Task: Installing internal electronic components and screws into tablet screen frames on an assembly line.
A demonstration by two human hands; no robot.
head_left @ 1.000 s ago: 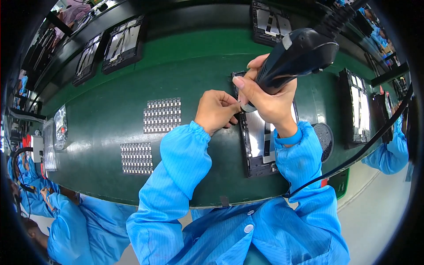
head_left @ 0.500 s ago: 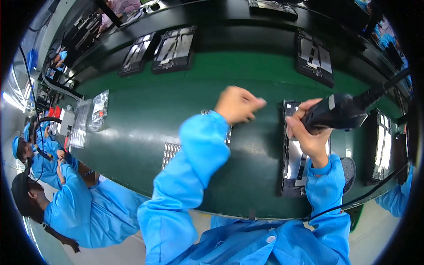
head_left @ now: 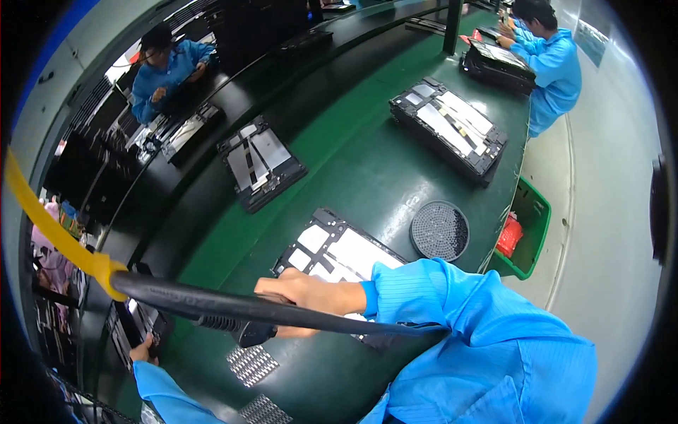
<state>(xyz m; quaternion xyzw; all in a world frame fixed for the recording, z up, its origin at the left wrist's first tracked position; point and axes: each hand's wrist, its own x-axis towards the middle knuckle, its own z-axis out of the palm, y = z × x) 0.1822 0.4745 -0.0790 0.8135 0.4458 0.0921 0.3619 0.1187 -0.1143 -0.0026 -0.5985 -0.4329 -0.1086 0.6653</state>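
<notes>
My right hand [head_left: 300, 293] is closed around a black corded hand tool [head_left: 256, 333]. A thick black cable [head_left: 191, 298] crosses in front of the hand and partly hides tool and fingers. Beneath that hand lies an opened tablet [head_left: 357, 251] with silvery panels and dark strips showing. Far to the left, my left hand [head_left: 143, 350] reaches out and grips the near edge of another opened tablet [head_left: 157, 324]; its fingers are partly hidden. Two sheets of small metal pieces, one [head_left: 252, 364] farther and one [head_left: 265, 410] nearer, rest on the green bench.
A round dark perforated dish [head_left: 439, 230] sits right of the tablet. Stacked opened tablets [head_left: 452, 127] stand beyond it, and another tablet [head_left: 260, 164] lies farther back. A green bin [head_left: 540, 233] holds a red bag beside the bench. A yellow hose [head_left: 49, 219] hangs left. Co-workers sit beyond.
The view has swung to the right. My left hand has gone from mid-bench to a tablet at the far left. My right hand still holds the tool over the tablet.
</notes>
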